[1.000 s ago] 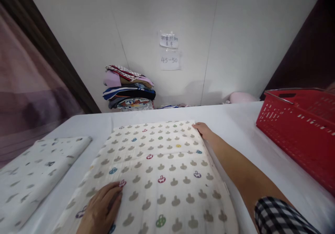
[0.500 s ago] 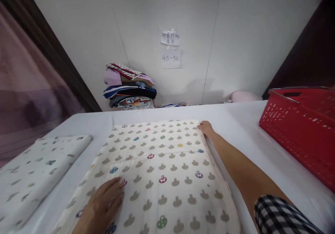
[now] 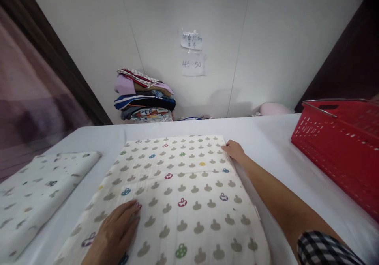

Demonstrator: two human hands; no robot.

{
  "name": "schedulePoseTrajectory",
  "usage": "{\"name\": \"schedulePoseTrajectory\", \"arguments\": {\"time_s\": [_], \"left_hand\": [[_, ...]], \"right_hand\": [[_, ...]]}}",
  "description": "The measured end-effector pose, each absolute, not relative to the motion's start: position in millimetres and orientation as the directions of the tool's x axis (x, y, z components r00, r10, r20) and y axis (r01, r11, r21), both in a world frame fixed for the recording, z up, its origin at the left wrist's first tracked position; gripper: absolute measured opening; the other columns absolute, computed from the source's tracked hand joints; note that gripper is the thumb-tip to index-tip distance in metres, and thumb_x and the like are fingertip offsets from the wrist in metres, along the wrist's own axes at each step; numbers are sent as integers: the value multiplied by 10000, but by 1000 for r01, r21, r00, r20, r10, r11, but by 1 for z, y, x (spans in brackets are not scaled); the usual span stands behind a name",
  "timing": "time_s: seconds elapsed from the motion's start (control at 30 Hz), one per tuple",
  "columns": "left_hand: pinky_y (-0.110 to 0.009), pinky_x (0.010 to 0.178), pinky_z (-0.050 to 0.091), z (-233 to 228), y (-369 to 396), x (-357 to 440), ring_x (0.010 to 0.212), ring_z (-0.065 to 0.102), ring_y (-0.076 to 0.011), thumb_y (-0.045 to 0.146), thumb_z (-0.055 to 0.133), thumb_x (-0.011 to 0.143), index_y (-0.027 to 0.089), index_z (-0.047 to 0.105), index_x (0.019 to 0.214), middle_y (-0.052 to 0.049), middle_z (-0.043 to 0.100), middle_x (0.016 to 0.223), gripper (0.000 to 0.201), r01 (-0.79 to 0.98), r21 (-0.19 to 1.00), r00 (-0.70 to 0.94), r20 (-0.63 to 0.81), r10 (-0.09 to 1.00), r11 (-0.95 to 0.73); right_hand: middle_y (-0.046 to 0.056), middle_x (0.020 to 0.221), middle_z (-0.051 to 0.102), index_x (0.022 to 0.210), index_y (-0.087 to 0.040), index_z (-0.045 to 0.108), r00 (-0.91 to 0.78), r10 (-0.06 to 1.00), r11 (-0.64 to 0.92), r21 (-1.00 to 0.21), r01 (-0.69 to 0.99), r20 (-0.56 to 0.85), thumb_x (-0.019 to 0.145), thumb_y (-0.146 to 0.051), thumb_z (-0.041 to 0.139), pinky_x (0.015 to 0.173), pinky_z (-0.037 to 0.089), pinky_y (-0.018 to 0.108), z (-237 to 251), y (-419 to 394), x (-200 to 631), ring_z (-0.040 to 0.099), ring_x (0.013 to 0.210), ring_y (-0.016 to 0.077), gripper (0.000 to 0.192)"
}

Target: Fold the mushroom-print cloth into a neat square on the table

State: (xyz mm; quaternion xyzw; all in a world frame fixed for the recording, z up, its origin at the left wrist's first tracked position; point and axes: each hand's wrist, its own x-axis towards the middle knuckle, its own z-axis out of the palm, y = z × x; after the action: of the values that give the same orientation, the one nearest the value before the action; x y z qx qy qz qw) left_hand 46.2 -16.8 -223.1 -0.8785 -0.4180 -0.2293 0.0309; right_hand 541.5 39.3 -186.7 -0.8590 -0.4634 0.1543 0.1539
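Observation:
A white folded cloth (image 3: 189, 186) printed with grey and coloured mushrooms lies flat on the white-covered table (image 3: 275, 166). My left hand (image 3: 118, 225) rests on its near left part, palm down, fingers stretched out and nothing held. At the cloth's far right edge, just below the corner, is my right hand (image 3: 235, 150). Its fingers are closed at that edge, with the fingertips on the fabric; the thumb is mostly hidden. To the left lies another folded white cloth (image 3: 44, 190) with a scattered small print, untouched by either hand.
A red plastic basket (image 3: 334, 154) with a metal handle stands on the right. Behind the table's far edge rises a stack of folded fabrics (image 3: 145, 97). Paper signs (image 3: 192, 64) hang on the wall, and a pink curtain (image 3: 26, 99) hangs at left.
My right hand has slid slightly toward me along the cloth's right edge, away from the far corner. My left hand stays in about the same place. The view has shifted a little.

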Motion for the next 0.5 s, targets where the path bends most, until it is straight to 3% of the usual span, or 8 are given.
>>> {"name": "schedulePoseTrajectory", "arguments": {"time_s": [0.1,0.17,0.3,0.4,0.5], "left_hand": [[-339,850,530,-211,-12,52,1020,603,-217,425,486,848,249,627,1016,-61,609,1165,281,756,138,546,407,732,-640],[-345,861,525,-200,-3,58,1030,600,-219,425,469,856,243,628,1004,-64,611,1165,284,762,142,545,388,744,-632],[-365,908,499,-184,39,84,1056,588,-219,405,396,884,224,621,1051,-78,602,1191,333,762,151,554,354,754,-630],[-383,970,453,-180,90,116,1107,556,-223,330,361,886,172,624,1063,-103,600,1200,354,759,140,570,330,752,-636],[-376,1025,394,-179,144,155,1166,513,-216,236,366,871,136,585,1153,-113,569,1252,370,779,106,579,254,774,-618]], "right_hand": [[90,1007,630,958,-185,589,508,857,-507,-324,799,-89,834,-392,482,667,398,288,-186,39,538,577,904,232,264],[119,1078,602,1031,-162,573,463,886,-444,-255,859,16,854,-336,460,730,406,309,-187,42,535,553,974,247,272],[101,1231,532,1121,-174,549,180,962,-152,-145,978,206,877,-244,441,893,360,320,-189,58,520,453,1140,236,276],[81,1276,512,1168,-190,530,48,982,-24,-128,991,183,904,-214,395,938,328,325,-190,80,506,407,1196,216,297],[84,1171,582,1122,-194,559,12,992,1,-109,994,123,906,-204,389,892,346,334,-190,103,496,482,1106,221,275]]}}
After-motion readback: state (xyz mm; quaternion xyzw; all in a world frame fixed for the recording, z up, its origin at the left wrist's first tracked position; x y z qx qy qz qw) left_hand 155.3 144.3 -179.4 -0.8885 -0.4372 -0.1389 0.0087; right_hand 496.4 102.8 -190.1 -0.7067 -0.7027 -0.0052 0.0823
